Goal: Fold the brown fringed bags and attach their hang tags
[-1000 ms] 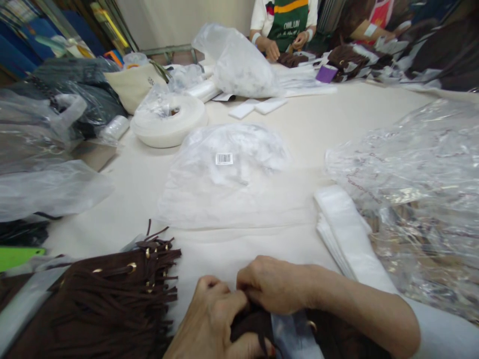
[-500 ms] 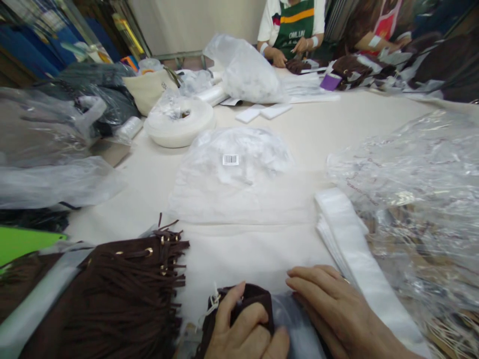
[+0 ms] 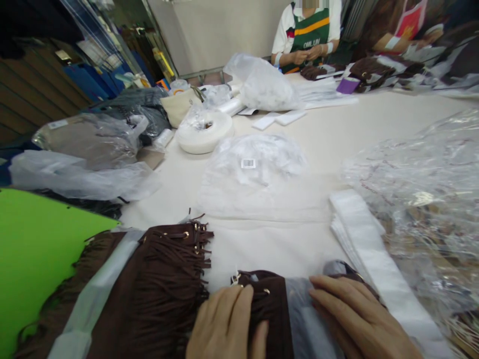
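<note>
My left hand [image 3: 226, 326] lies flat, fingers stretched out, on a small dark brown suede piece [image 3: 270, 304] at the near table edge. My right hand [image 3: 359, 321] lies flat beside it, fingers extended, pressing a thin translucent plastic sleeve [image 3: 305, 319] wrapped over that piece. A pile of brown fringed suede pieces [image 3: 157, 284] banded with a translucent strip sits just left of my left hand. Both hands hold nothing closed in them.
A stack of white folded bags [image 3: 359, 239] lies right of my hands, with crinkled clear plastic [image 3: 419, 184] beyond. A barcoded white bag [image 3: 258, 174], a tape roll [image 3: 204, 130] and a green sheet [image 3: 33, 249] surround the white table [image 3: 337, 134]. Another person [image 3: 309, 35] works at the far end.
My hands went from bunched fingers working on the brown piece to lying flat on it and its plastic sleeve. The view shifted left, showing more green sheet.
</note>
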Tool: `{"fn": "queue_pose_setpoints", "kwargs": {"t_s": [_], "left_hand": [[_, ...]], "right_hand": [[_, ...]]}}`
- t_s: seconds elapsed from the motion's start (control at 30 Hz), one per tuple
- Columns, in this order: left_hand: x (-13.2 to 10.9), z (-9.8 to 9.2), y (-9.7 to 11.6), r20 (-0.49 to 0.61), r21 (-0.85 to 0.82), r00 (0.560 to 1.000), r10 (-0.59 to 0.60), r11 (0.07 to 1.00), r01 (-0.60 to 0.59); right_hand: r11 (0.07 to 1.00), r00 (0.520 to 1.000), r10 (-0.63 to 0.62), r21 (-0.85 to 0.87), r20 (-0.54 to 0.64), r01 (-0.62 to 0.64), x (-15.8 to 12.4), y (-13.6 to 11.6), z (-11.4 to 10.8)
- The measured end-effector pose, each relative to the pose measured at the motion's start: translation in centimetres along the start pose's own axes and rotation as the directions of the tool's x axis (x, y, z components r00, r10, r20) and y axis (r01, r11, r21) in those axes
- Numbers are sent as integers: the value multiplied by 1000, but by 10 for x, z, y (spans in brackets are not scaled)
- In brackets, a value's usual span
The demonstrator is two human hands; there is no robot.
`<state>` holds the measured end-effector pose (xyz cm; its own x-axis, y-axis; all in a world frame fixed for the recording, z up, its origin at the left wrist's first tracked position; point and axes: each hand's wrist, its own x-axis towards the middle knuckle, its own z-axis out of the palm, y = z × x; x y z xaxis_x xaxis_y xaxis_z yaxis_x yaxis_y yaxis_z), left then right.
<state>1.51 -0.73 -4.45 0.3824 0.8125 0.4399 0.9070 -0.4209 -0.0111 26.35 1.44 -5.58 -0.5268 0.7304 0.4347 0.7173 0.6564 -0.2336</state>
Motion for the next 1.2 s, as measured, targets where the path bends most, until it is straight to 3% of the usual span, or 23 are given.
{"fn": "queue_pose_setpoints", "kwargs": {"t_s": [0.07, 0.17, 0.23, 0.33, 0.4, 0.5, 0.63, 0.77, 0.97, 1.1, 1.2], "left_hand": [[12, 7, 4, 55, -54, 998, -20, 998, 23], [26, 4, -3, 223, -244, 962, -156, 947, 210], [30, -4, -7, 215, -291, 949, -230, 913, 287], [28, -7, 0, 76, -260, 991, -113, 957, 129], [23, 0, 11, 130, -203, 991, 13, 979, 14], [18, 19, 18, 317, -109, 948, 30, 994, 5], [23, 35, 8, 522, -159, 853, 4, 983, 92], [36, 36, 0, 612, -231, 791, 11, 959, 165], [37, 24, -3, 594, -275, 804, 22, 945, 178], [20, 4, 6, 512, -304, 859, -1, 935, 181], [8, -5, 14, 472, -365, 881, 20, 915, 175]], "right_hand": [[1000, 1000, 17, 18, 3, -17, -4, 0, -2], [998, 997, 67, 19, -42, -66, -11, 3, -6], [996, 993, 90, 17, -82, -89, -12, 2, -10], [996, 994, 84, 16, -67, -83, -9, -13, -10], [995, 996, 86, -47, -8, -86, -8, -26, -3], [981, 992, 92, -176, 87, -76, -14, -40, 13], [978, 985, 116, -189, 124, -91, -30, -40, 34], [983, 985, 143, -130, 96, -130, -37, -34, 44], [982, 986, 150, -124, 72, -140, -33, -35, 45], [984, 974, 151, -117, 170, -132, -29, -32, 40], [983, 978, 146, -133, 148, -127, -26, -38, 28]]}}
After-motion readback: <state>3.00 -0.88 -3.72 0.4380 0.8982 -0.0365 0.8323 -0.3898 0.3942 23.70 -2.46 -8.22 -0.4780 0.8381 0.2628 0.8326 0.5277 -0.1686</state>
